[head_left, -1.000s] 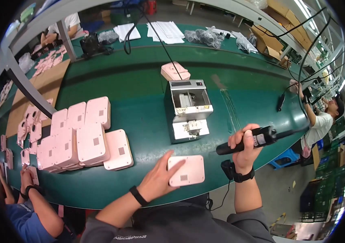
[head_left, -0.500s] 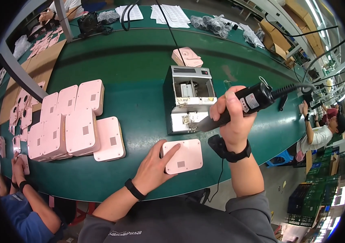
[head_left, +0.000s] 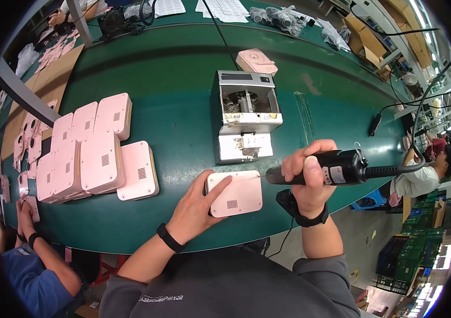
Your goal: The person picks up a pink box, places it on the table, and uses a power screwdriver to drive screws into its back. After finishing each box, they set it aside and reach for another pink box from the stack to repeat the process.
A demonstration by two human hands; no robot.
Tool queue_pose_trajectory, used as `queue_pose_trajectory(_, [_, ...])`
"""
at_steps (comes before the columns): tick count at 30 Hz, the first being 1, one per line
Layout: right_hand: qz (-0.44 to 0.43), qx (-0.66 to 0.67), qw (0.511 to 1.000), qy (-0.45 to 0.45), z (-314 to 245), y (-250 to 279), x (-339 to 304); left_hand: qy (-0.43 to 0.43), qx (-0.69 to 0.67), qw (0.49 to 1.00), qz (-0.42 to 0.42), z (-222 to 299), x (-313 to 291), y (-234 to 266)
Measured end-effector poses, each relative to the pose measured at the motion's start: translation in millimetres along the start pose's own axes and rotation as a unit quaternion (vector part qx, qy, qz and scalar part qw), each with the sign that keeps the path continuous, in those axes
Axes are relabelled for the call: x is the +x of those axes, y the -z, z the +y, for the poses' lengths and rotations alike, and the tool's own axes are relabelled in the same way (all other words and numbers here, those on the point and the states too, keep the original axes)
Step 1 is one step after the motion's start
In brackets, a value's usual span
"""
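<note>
My left hand (head_left: 192, 204) is closed on the left side of a pink plastic case (head_left: 242, 197) lying on the green table, index finger across its top. The case has a small vent grille and screw holes near its corners. In my right hand (head_left: 310, 177) is a black electric screwdriver (head_left: 345, 168), tilted nearly flat. Its thin bit reaches the case's upper right corner; whether it touches a screw hole I cannot tell. A grey screw feeder (head_left: 246, 116) stands just beyond the case, its top open.
Several stacked pink cases (head_left: 98, 164) stand to the left. Another pink case (head_left: 257, 61) lies behind the feeder. A co-worker's hands (head_left: 24, 216) hold a pink part at far left. The screwdriver's cable (head_left: 416, 135) runs up at right. Papers (head_left: 225, 10) lie along the back.
My right hand has brought the screwdriver from the front of the feeder down to the case's upper right corner. My left hand still holds the case. The view has shifted slightly.
</note>
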State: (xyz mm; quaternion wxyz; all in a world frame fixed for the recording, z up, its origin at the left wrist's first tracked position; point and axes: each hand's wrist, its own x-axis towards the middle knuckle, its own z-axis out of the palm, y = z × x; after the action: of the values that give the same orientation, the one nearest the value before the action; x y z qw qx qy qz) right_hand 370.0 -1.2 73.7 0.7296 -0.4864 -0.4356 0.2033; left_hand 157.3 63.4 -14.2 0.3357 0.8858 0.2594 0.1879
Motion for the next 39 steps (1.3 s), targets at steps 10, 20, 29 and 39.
queue_pose_trajectory(10, [0.011, 0.022, 0.999, -0.026, 13.6, 2.2, 7.4, 0.006, -0.001, 1.0, 0.001, 2.0, 0.5, 1.2])
queue_pose_trajectory(20, [-0.017, 0.055, 0.998, -0.014, -11.1, -8.7, 19.3, -0.007, 0.007, 1.0, 0.012, 10.0, -3.4, -4.3])
queue_pose_trajectory(29, [0.004, 0.025, 1.0, -0.013, -1.7, -31.2, 44.8, -0.007, 0.021, 1.0, 0.022, 15.9, 1.6, -11.7])
queue_pose_trajectory(39, [-0.039, 0.044, 0.998, -0.035, -0.6, -21.3, 12.4, -0.008, 0.019, 1.0, 0.02, 13.2, 3.6, -13.0])
